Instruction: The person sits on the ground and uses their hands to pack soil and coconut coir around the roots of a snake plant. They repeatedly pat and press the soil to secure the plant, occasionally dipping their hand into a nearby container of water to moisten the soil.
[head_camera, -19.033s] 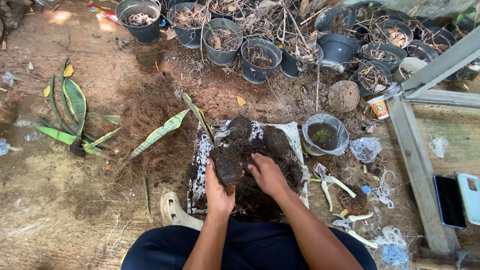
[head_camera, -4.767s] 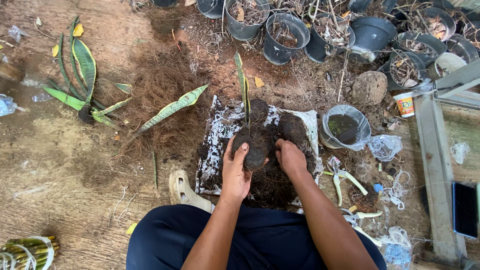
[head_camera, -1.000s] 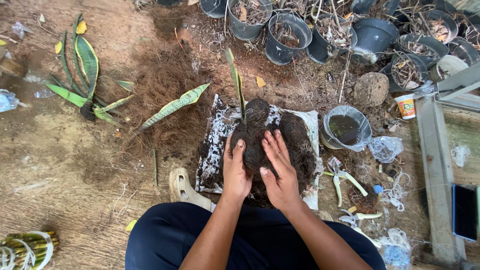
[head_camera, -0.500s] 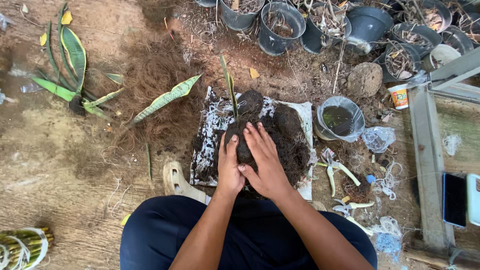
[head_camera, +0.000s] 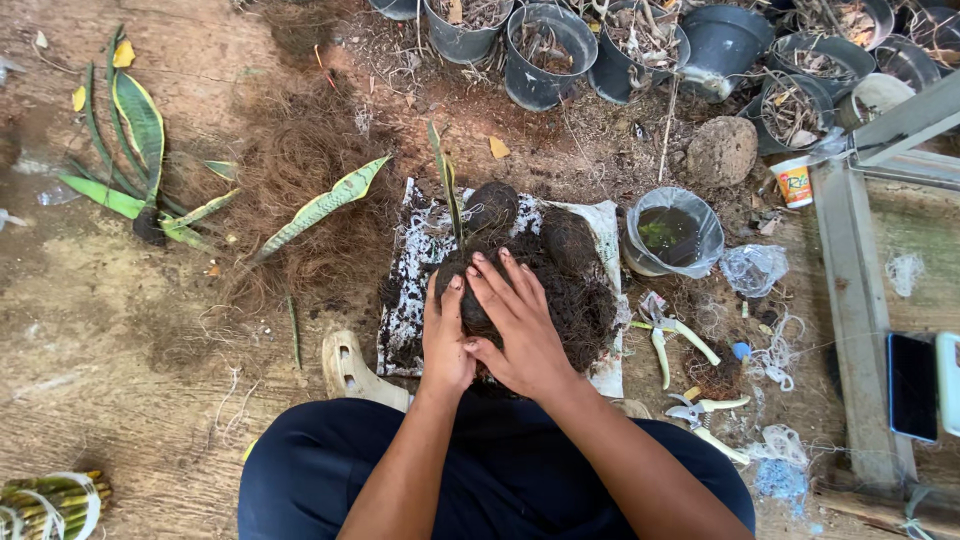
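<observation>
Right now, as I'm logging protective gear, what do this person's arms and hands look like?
Both forearms are bare, with no sleeves in view. The left hand and right hand wear no gloves, and no rings or wristbands show. Dark navy trousers cover the legs below them.

The two hands are hiding most of the dark soil ball (head_camera: 470, 290). The far pots (head_camera: 545, 50) are getting cut off.

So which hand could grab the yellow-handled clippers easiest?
Probably the right hand. The clippers lie on the ground on that same side. The left hand cups the far side of the dark root ball and would have to cross over.
</observation>
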